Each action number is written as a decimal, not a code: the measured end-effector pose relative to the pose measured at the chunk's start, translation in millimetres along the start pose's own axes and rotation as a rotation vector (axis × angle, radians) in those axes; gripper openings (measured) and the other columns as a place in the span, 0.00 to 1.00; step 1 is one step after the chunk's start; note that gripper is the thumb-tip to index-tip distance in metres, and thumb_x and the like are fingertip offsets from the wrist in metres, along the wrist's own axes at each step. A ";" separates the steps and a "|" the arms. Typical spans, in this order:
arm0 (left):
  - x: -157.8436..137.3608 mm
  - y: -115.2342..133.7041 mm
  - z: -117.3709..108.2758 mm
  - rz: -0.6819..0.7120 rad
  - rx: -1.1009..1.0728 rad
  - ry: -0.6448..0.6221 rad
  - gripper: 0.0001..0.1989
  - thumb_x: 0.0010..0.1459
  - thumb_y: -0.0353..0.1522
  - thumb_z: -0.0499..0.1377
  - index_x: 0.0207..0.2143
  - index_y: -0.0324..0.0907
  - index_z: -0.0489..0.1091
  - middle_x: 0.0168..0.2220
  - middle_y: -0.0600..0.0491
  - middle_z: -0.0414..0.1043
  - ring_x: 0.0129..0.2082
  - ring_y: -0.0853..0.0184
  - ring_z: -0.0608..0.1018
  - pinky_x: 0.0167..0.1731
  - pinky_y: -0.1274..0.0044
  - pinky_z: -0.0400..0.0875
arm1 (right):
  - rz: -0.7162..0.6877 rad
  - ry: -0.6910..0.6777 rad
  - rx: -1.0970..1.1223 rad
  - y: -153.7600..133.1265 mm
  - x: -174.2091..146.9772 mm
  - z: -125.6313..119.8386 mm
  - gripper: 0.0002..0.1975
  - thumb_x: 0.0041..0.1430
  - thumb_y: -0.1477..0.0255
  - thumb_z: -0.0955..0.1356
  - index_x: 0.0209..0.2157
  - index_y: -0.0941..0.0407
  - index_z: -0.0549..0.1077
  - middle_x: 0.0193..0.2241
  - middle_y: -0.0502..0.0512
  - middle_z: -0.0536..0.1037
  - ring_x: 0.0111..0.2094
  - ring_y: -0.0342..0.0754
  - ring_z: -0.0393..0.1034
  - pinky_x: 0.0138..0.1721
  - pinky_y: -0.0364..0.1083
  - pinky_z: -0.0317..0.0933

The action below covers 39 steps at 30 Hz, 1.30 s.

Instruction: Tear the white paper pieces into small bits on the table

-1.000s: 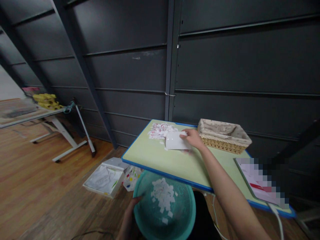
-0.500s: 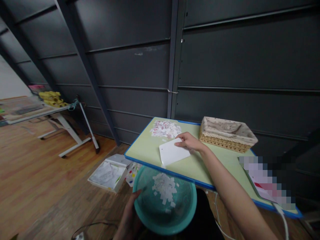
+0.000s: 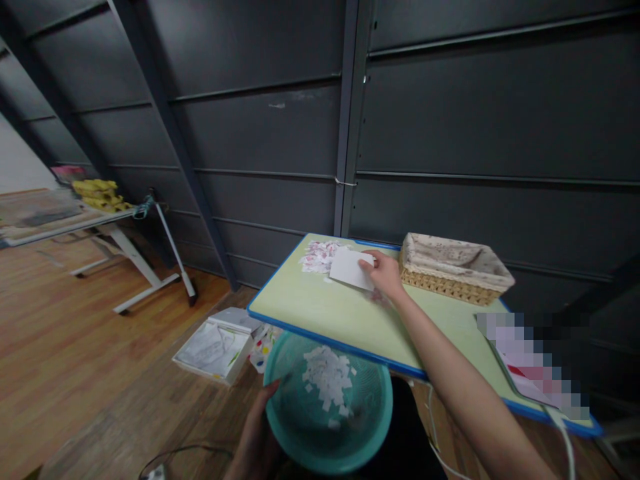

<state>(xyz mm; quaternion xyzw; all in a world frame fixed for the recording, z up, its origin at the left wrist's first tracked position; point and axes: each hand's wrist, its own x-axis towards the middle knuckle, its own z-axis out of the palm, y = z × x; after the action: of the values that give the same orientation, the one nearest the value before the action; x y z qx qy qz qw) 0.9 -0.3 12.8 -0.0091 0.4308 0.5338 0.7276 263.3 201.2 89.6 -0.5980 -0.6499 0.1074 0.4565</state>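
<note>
My right hand (image 3: 384,273) grips a white card (image 3: 351,268) by its right end, thumb on the face toward me. The card is tilted above the green tabletop (image 3: 300,307), its left end in front of a pile of small paper scraps (image 3: 316,257). My left hand (image 3: 263,417) is wrapped around the left rim of a teal plastic basin (image 3: 327,460), held below the table's front edge; most of its fingers are hidden. Inside the basin lies a heap of white paper scraps (image 3: 327,377).
A lined wicker basket (image 3: 450,283) stands at the table's back right. A partly blurred flat item (image 3: 530,373) lies at the right end. An open white box (image 3: 213,353) rests on the floor at left. Another table (image 3: 70,230) with yellow items (image 3: 100,195) stands farther left.
My right hand has carried the white card back from the table's front edge toward the scrap pile and raised it more upright. My left hand still holds the basin.
</note>
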 end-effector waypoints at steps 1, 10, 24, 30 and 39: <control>1.1 -1.0 -1.3 0.009 0.016 0.000 0.30 0.52 0.30 0.62 0.58 0.34 0.62 0.42 0.40 0.81 0.50 0.45 0.75 0.52 0.54 0.66 | -0.018 -0.007 -0.024 -0.3 -1.1 1.3 0.18 0.54 0.66 0.65 0.45 0.57 0.76 0.34 0.58 0.80 0.33 0.51 0.73 0.36 0.46 0.63; 5.4 -4.9 -8.9 0.061 0.140 -0.062 0.35 0.52 0.34 0.64 0.60 0.33 0.58 0.41 0.42 0.82 0.50 0.47 0.75 0.48 0.58 0.71 | -0.071 -0.025 -0.215 -3.5 -3.9 0.1 0.18 0.58 0.67 0.63 0.47 0.55 0.75 0.38 0.57 0.80 0.37 0.52 0.74 0.41 0.47 0.62; 10.3 -6.8 -18.0 0.055 0.101 -0.066 0.36 0.53 0.32 0.62 0.62 0.37 0.54 0.42 0.46 0.82 0.51 0.50 0.75 0.49 0.62 0.72 | -0.147 -0.019 -0.259 -5.3 -7.8 3.9 0.17 0.59 0.68 0.63 0.49 0.55 0.74 0.39 0.57 0.81 0.37 0.53 0.75 0.41 0.48 0.63; 11.9 -7.2 -21.4 0.019 0.062 -0.053 0.35 0.53 0.31 0.62 0.61 0.32 0.55 0.43 0.44 0.81 0.51 0.49 0.75 0.49 0.61 0.72 | -0.150 -0.042 -0.201 -4.8 -4.2 -2.5 0.15 0.56 0.70 0.64 0.45 0.54 0.76 0.40 0.55 0.81 0.36 0.51 0.74 0.40 0.47 0.63; 11.5 -6.9 -16.6 0.047 0.110 -0.070 0.41 0.53 0.31 0.62 0.65 0.35 0.48 0.35 0.46 0.83 0.49 0.50 0.76 0.53 0.59 0.68 | -0.104 -0.028 -0.181 -6.5 -1.1 -11.0 0.16 0.55 0.70 0.65 0.44 0.57 0.77 0.37 0.56 0.81 0.35 0.51 0.74 0.40 0.48 0.63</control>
<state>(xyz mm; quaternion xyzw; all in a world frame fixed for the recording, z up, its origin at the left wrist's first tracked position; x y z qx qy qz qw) -3.2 -2.2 -8.0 0.0597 0.4341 0.5262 0.7288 266.7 194.1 99.7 -0.6007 -0.6935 0.0326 0.3964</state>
